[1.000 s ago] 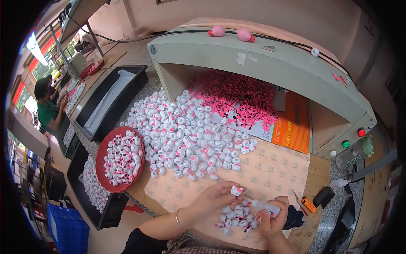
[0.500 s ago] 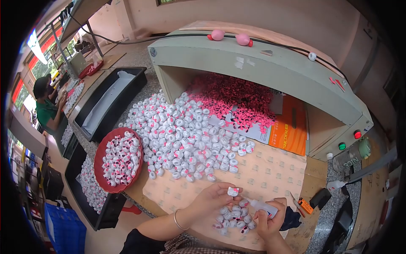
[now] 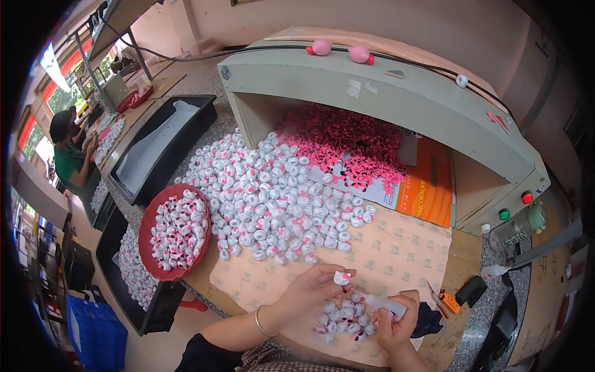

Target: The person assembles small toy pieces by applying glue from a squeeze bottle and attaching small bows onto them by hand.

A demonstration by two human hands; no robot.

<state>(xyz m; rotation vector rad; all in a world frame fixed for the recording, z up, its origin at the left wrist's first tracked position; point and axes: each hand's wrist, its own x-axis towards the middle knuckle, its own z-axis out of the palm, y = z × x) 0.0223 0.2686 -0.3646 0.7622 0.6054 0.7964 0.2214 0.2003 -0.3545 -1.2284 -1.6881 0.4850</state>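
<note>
Between the fingertips of my left hand [image 3: 308,291] is a small white piece with a pink bow [image 3: 341,278]. My right hand [image 3: 395,323] is wrapped round a small translucent bottle [image 3: 388,306], its nozzle tilted toward the white piece. Just below the bottle's tip lies a small group of white pieces [image 3: 342,320] on the peach patterned sheet [image 3: 396,248]. A large heap of white pieces [image 3: 266,192] spreads behind my hands. Pink bows [image 3: 356,146] are piled under the grey-green housing [image 3: 372,80].
A red basket [image 3: 146,239] of pieces stands at the left, near black trays [image 3: 201,121]. Tweezers [image 3: 437,299], an orange box [image 3: 449,302] and a clear bottle [image 3: 505,239] are at the right. A person in green [image 3: 69,164] sits at the far left.
The white piece has turned slightly in my left fingers. My right hand keeps its hold on the bottle near it. The camera view has shifted a little.
</note>
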